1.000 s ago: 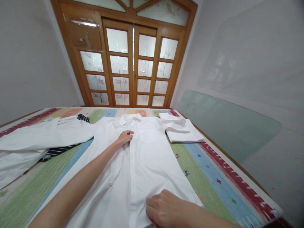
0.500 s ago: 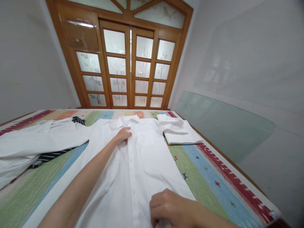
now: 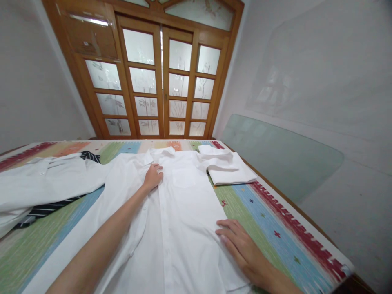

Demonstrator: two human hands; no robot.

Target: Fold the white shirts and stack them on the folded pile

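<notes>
Head view. We are working over a white, collared, button-front cotton-looking shirt [image 3: 190, 208], which is lying face up under both sets of fingers, on a multicoloured striped cloth [image 3: 294, 241].

Left hand [image 3: 153, 176]: the fingers are curling at the inner edge of the front, just below the pointed white collar [image 3: 161, 152]. We cannot tell whether they are pinching the fabric or only resting on it.

Right hand [image 3: 240, 245]: the fingers are lying loosely extended at the shirt's side edge, nearer the wearer than the left fingers, gripping nothing that we can see.

Beyond the right fingers, a folded piece of white fabric [image 3: 232, 173] is resting beside the shoulder. Well to the left of the left fingers, a black-and-white striped cloth [image 3: 55, 207] is showing from under white fabric.

Handling notes (judgement): slack is collecting as soft ridges below the left fingers and around the right ones. We are favouring the left fingers as a light anchor near the collar, with the right fingers stroking flat and outward toward the side edge. We are watching that the narrow white placket [image 3: 163, 228] is running straight; too hard a pull would probably skew it.
</notes>
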